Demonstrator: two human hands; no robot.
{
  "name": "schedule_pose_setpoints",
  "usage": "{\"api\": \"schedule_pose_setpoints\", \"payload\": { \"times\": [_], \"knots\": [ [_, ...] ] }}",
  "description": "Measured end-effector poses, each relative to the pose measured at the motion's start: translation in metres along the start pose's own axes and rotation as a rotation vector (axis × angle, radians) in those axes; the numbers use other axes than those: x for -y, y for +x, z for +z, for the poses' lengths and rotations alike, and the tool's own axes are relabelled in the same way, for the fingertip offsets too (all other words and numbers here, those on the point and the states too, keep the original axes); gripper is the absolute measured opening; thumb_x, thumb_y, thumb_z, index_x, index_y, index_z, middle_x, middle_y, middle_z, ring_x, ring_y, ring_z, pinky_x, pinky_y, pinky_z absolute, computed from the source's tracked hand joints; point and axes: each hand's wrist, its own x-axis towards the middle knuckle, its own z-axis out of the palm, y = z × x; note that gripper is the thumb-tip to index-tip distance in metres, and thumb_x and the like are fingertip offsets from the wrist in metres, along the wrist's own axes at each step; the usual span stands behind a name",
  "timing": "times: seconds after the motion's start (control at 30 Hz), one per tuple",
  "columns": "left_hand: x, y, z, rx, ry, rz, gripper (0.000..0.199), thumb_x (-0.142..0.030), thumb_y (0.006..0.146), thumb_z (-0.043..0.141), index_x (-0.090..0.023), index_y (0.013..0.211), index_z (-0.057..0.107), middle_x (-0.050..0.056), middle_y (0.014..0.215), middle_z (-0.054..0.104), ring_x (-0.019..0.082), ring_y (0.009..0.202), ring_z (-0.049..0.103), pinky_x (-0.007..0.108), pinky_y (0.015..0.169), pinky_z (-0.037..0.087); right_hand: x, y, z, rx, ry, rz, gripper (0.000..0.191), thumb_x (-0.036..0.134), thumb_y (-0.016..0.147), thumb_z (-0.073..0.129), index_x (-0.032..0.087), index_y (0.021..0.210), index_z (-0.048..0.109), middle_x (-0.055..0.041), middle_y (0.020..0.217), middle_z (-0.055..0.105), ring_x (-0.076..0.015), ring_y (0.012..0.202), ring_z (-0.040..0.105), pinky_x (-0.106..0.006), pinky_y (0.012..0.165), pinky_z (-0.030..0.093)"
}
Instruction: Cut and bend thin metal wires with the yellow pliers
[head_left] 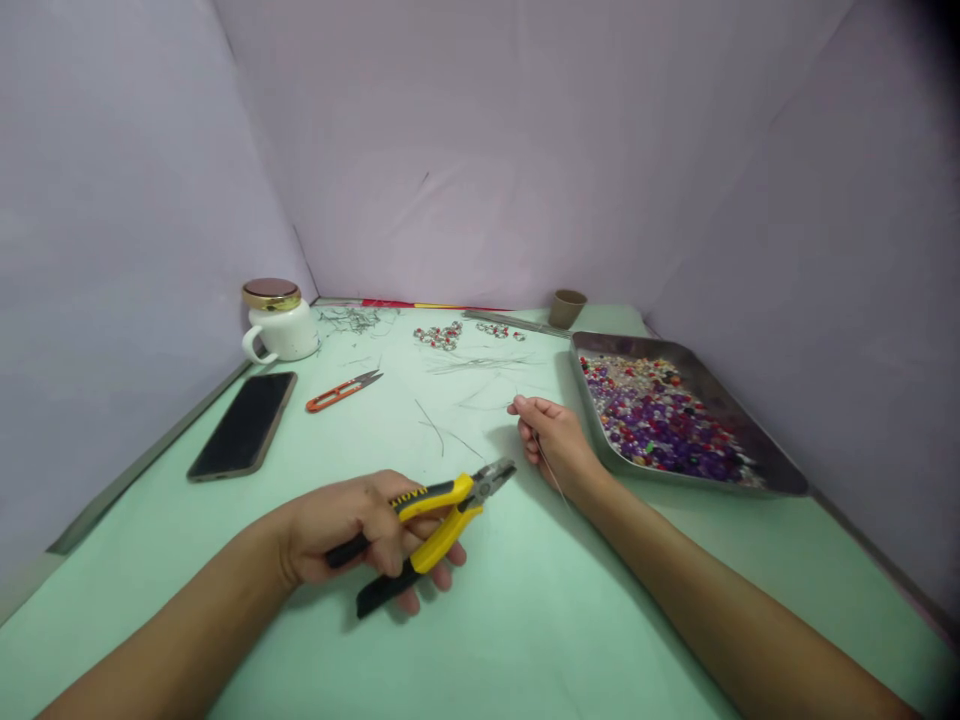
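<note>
My left hand (367, 530) is wrapped round yellow-and-black pliers (442, 535), whose handles are spread and whose metal jaws point to the upper right. To the right, my right hand (553, 440) pinches a thin wire (551, 474) between thumb and forefinger; its tail hangs down past the wrist. The plier jaws are just left of and below the right hand, apart from it. Loose thin wires (480, 364) lie on the pale green table (480, 650) beyond the hands. Two small groups of red-and-clear beaded rings (439, 336) sit farther back.
A metal tray (757, 440) of mixed beads stands at the right, beside my right forearm. Orange thread snips (343, 391), a phone (244, 425) and a lidded white mug (283, 328) are at the left. A brown cup (567, 309) stands at the back.
</note>
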Motion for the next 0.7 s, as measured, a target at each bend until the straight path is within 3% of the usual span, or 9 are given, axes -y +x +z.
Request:
{"api": "schedule_pose_setpoints", "payload": {
  "times": [0.07,0.13,0.27,0.33,0.47,0.7],
  "knots": [
    [-0.008,-0.005,-0.004,-0.061,0.002,0.105,0.036,0.0,0.046,0.048,-0.012,0.078,0.057,0.01,0.085,0.061,0.027,0.082,0.058,0.036,0.058,0.049,0.0,-0.001,0.0,0.007,-0.035,-0.006,0.027,0.042,0.068,0.061,0.016,0.069,0.056,0.0085,0.043,0.04,-0.0028,0.032,0.03,-0.014,0.028,0.023],
    [-0.014,-0.008,-0.009,-0.217,0.038,0.194,0.037,-0.002,0.049,0.047,-0.014,0.082,0.057,0.009,0.088,0.06,0.025,0.084,0.056,0.035,0.06,0.049,-0.001,-0.004,0.002,0.042,-0.077,-0.002,0.023,0.039,0.069,0.06,0.016,0.07,0.056,0.0081,0.044,0.041,-0.003,0.032,0.03,-0.015,0.028,0.023],
    [-0.016,-0.006,-0.013,-0.506,0.222,0.231,0.032,-0.003,0.05,0.048,-0.015,0.079,0.054,0.004,0.082,0.056,0.02,0.079,0.053,0.03,0.06,0.045,0.0,-0.013,0.008,0.173,-0.12,0.047,0.014,0.03,0.07,0.056,0.016,0.073,0.057,0.0072,0.047,0.042,-0.0034,0.034,0.033,-0.014,0.028,0.023],
    [-0.013,-0.003,-0.01,-0.502,0.325,0.197,0.025,-0.003,0.049,0.048,-0.015,0.071,0.052,0.0,0.072,0.052,0.017,0.071,0.052,0.028,0.057,0.041,0.0,-0.017,0.012,0.192,-0.137,0.091,0.012,0.027,0.07,0.054,0.015,0.071,0.057,0.0068,0.047,0.042,-0.0035,0.034,0.033,-0.014,0.028,0.022],
    [-0.007,0.001,0.005,-0.33,0.455,0.136,0.021,-0.004,0.048,0.046,-0.015,0.066,0.051,-0.003,0.062,0.045,0.014,0.062,0.048,0.025,0.052,0.03,0.003,-0.024,0.014,0.184,-0.157,0.177,0.012,0.024,0.067,0.053,0.014,0.069,0.058,0.0068,0.044,0.041,-0.003,0.033,0.032,-0.014,0.027,0.021],
    [-0.004,0.006,0.013,-0.292,0.503,0.109,0.023,-0.005,0.05,0.045,-0.016,0.068,0.053,-0.004,0.061,0.042,0.012,0.06,0.041,0.025,0.054,0.027,0.003,-0.036,0.005,0.176,-0.094,0.183,0.017,0.03,0.065,0.059,0.014,0.068,0.058,0.0084,0.041,0.039,-0.0019,0.03,0.028,-0.014,0.026,0.018]
  ]
}}
